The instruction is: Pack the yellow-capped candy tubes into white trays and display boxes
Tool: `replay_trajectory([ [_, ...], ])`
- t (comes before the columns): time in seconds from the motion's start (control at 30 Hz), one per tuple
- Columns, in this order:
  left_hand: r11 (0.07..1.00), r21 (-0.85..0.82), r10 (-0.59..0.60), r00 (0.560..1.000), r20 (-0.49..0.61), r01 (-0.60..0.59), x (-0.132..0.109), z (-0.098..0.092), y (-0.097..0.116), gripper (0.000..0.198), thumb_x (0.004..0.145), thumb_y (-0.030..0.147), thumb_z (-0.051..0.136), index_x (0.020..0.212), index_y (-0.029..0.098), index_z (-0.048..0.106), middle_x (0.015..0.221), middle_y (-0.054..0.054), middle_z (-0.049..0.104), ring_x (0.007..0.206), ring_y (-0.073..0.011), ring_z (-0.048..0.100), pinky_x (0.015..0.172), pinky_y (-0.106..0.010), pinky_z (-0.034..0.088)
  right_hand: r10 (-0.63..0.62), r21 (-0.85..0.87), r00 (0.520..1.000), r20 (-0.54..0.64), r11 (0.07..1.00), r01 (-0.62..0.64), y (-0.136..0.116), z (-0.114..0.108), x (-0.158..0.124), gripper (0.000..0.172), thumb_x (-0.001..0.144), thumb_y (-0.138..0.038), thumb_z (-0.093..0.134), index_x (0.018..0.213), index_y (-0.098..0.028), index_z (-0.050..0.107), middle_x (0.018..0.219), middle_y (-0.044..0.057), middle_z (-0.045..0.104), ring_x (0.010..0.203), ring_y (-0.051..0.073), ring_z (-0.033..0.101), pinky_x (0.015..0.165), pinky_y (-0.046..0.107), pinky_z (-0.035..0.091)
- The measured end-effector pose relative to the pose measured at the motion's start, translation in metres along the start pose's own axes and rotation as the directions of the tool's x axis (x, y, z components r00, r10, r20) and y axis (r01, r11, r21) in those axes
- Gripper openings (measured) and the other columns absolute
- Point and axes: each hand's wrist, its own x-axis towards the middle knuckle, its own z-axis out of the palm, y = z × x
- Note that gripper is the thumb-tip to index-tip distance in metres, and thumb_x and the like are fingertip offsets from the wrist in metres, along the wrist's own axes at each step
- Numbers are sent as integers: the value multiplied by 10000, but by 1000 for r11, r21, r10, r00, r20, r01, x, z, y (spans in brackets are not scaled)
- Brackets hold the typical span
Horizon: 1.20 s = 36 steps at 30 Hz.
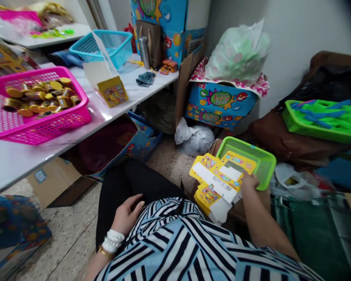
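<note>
My right hand, fingers closed, grips the right edge of a flat, unfolded yellow carton with white panels and a cut-out window. This carton lies partly over a green plastic basket. More flat yellow cartons lie just below it, near my lap. My left hand rests on my thigh, holding nothing, its thumb apart from the fingers. On the table to the left, a folded yellow box stands with its clear and white flaps raised.
A pink basket of small gold-lidded jars stands on the white table. Behind it is a blue basket. At right, a green tray holds green and blue pieces. A printed carton bears a stuffed bag.
</note>
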Motion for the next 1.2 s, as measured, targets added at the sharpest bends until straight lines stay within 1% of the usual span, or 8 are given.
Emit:
replay_trajectory([
  [0.17, 962, -1, 269, 942, -200, -274, -9, -25, 50, 338, 917, 413, 551, 1134, 210, 713, 1158, -82, 739, 1064, -236, 707, 951, -395, 585, -25, 137, 968, 251, 991, -9, -47, 75, -46, 367, 591, -378, 820, 766, -186, 560, 714, -14, 690, 615, 154, 666, 627, 307, 600],
  [0.33, 895, 129, 427, 735, -527, -427, -6, -87, 109, 452, 907, 346, 622, 1330, 191, 579, 1334, -126, 645, 1259, -252, 597, 1087, -429, 494, -125, 214, 641, 758, 975, -63, -102, 164, -186, 378, 642, -413, 847, 874, -193, 646, 750, 19, 748, 677, 201, 723, 687, 369, 619],
  [0.47, 913, 47, 326, 657, -680, -405, -5, -126, 116, 550, 846, 337, 702, 1346, 184, 530, 1307, -127, 650, 1190, -245, 633, 1019, -397, 534, -145, 201, 446, 883, 976, -81, -125, 192, -291, 340, 658, -387, 867, 786, -204, 610, 742, 17, 759, 635, 182, 720, 650, 331, 616],
  [0.57, 903, -137, 164, 620, -767, -407, -9, -129, 102, 486, 813, 307, 729, 1255, 201, 558, 1117, -67, 720, 949, -185, 706, 855, -308, 582, -37, 105, 360, 932, 979, -172, -119, 197, -327, 403, 598, -386, 907, 742, -211, 573, 730, 13, 756, 644, 201, 724, 640, 345, 619],
  [0.7, 860, -344, -20, 649, -761, -378, -10, -111, 76, 217, 821, 327, 706, 988, 204, 642, 786, 14, 713, 635, -118, 641, 587, -213, 517, 165, -88, 277, 946, 959, -270, -96, 189, -322, 456, 536, -450, 931, 747, -215, 602, 697, 7, 741, 714, 237, 735, 686, 385, 629],
  [0.9, 887, -293, 0, 634, -773, -357, 14, -88, 74, 138, 835, 319, 673, 786, 191, 689, 749, -4, 675, 664, -123, 595, 630, -230, 483, 187, -145, 225, 956, 970, -194, -81, 161, -291, 389, 651, -394, 884, 962, -234, 714, 927, 42, 782, 881, 229, 735, 840, 398, 606],
  [1.1, 916, -225, 62, 670, -740, -333, 20, -83, 93, 175, 876, 335, 608, 775, 196, 640, 690, 11, 617, 621, -116, 542, 598, -227, 436, 116, -122, 402, 908, 992, -11, -77, 157, -261, 440, 538, -435, 924, 870, -201, 756, 840, 51, 781, 769, 234, 731, 768, 376, 609],
  [1.2, 934, -197, 93, 733, -673, -299, 14, -86, 93, 175, 899, 347, 573, 817, 201, 623, 650, 36, 587, 578, -103, 516, 577, -215, 408, 92, -105, 270, 958, 994, 33, -76, 151, -255, 440, 623, -499, 872, 938, -215, 757, 930, 65, 780, 882, 245, 726, 842, 394, 589],
])
